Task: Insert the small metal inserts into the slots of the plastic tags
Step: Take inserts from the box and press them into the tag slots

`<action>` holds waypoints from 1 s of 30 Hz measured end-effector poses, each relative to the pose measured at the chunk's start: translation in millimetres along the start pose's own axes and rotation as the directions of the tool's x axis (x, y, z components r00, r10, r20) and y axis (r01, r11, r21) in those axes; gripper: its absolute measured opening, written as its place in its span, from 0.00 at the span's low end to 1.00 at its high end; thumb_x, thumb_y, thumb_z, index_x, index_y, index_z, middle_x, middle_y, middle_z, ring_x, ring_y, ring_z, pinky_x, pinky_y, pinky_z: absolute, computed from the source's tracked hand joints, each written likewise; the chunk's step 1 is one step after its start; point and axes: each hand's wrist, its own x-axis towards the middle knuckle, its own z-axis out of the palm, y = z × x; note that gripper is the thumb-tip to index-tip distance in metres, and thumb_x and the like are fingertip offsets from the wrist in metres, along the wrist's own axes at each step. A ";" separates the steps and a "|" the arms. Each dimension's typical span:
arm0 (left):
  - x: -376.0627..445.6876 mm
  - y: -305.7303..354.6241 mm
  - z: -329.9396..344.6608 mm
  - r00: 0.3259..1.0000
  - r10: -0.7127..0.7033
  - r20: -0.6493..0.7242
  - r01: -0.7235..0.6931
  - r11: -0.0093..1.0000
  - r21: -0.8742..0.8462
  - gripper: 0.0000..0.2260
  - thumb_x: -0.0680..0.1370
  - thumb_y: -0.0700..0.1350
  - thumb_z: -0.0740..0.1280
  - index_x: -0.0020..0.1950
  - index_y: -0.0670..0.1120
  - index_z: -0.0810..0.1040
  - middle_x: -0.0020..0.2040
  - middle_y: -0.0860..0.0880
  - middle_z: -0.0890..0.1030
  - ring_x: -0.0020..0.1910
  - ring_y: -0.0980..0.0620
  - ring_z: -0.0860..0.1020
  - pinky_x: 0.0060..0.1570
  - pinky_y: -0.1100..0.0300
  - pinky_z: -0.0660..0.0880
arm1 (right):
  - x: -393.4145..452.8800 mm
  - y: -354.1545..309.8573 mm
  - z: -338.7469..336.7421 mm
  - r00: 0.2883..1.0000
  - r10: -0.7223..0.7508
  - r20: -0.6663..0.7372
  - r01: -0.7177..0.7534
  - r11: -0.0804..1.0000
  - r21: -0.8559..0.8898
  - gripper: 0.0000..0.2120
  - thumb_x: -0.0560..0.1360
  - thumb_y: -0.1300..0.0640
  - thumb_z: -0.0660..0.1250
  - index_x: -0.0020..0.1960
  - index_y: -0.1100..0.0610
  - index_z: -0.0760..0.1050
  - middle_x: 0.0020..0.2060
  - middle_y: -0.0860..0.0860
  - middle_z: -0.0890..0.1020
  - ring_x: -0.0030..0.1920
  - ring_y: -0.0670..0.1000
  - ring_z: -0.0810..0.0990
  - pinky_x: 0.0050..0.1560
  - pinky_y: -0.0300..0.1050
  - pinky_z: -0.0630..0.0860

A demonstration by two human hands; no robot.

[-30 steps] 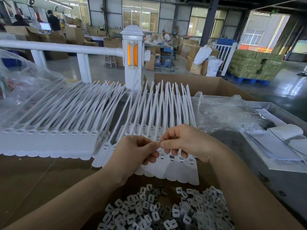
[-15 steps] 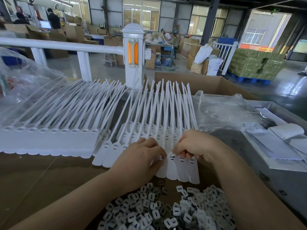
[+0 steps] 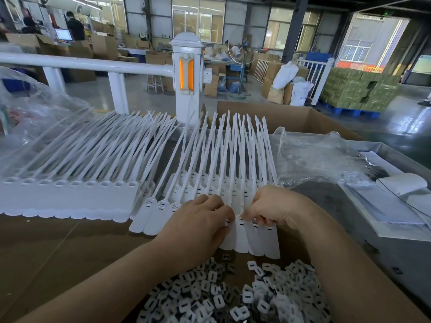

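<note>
A strip of white plastic tags (image 3: 255,238) with long thin tails lies fanned out on the brown cardboard surface (image 3: 58,252). My left hand (image 3: 198,229) lies curled over the strip's middle, its thumb tip pressing by a tag's slot. Just to the right, my right hand (image 3: 272,209) pinches the head of the neighbouring tag with thumb and forefinger, the other fingers curled onto further tag heads. Whether an insert sits between the fingertips is hidden. A heap of small grey inserts (image 3: 233,297) lies right in front of me, between my forearms.
A second strip of tags (image 3: 70,199) lies to the left. Crumpled clear plastic bags (image 3: 312,159) sit to the right and far left. An open cardboard box (image 3: 291,120) and a white railing post (image 3: 187,78) stand behind. White sheets lie on a grey tray (image 3: 396,201) at right.
Both hands, which met fingertip to fingertip above the strip, have dropped onto the tag heads. The left hand has turned palm down over the tags.
</note>
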 end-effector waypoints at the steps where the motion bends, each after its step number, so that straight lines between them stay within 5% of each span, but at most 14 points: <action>1: 0.0 0.1 0.1 1.000 0.003 0.001 -0.003 1.000 0.005 0.12 0.82 0.52 0.58 0.64 0.55 0.73 0.59 0.56 0.74 0.56 0.55 0.71 0.58 0.59 0.70 | 0.5 0.4 0.3 1.000 -0.005 -0.002 0.005 1.000 -0.011 0.07 0.73 0.59 0.74 0.40 0.62 0.80 0.23 0.48 0.75 0.18 0.43 0.67 0.21 0.33 0.64; 10: 1.5 -1.6 3.8 0.997 0.013 0.071 -0.019 0.996 0.086 0.18 0.82 0.52 0.51 0.71 0.63 0.62 0.58 0.55 0.69 0.56 0.53 0.67 0.57 0.57 0.68 | 3.2 5.8 -1.7 0.999 0.040 -0.017 -0.039 0.996 0.083 0.13 0.79 0.53 0.68 0.37 0.57 0.75 0.21 0.47 0.75 0.19 0.43 0.66 0.18 0.34 0.60; 21: 13.4 9.9 1.1 0.996 0.012 0.093 -0.031 0.978 0.208 0.20 0.81 0.46 0.56 0.73 0.59 0.62 0.57 0.51 0.69 0.54 0.50 0.68 0.52 0.56 0.64 | 4.7 1.1 2.6 0.996 0.063 -0.058 -0.055 0.991 0.126 0.12 0.79 0.52 0.66 0.43 0.59 0.79 0.21 0.48 0.75 0.19 0.45 0.67 0.18 0.35 0.61; 27: 12.1 -3.7 -9.1 0.985 -0.007 0.175 0.007 1.000 -0.002 0.19 0.82 0.50 0.58 0.72 0.64 0.67 0.57 0.55 0.68 0.57 0.56 0.66 0.59 0.59 0.63 | 3.8 1.4 3.0 0.997 0.051 -0.062 -0.043 0.992 0.121 0.12 0.79 0.53 0.65 0.43 0.59 0.79 0.20 0.48 0.75 0.19 0.45 0.66 0.18 0.34 0.61; 30: 9.8 -8.2 -21.5 0.972 -0.006 0.233 0.048 0.983 -0.175 0.14 0.79 0.54 0.66 0.65 0.64 0.76 0.57 0.60 0.71 0.58 0.60 0.68 0.62 0.59 0.65 | 3.7 1.9 2.5 0.998 0.041 -0.057 -0.033 0.991 0.127 0.13 0.80 0.52 0.66 0.42 0.59 0.79 0.20 0.47 0.75 0.18 0.44 0.67 0.18 0.34 0.61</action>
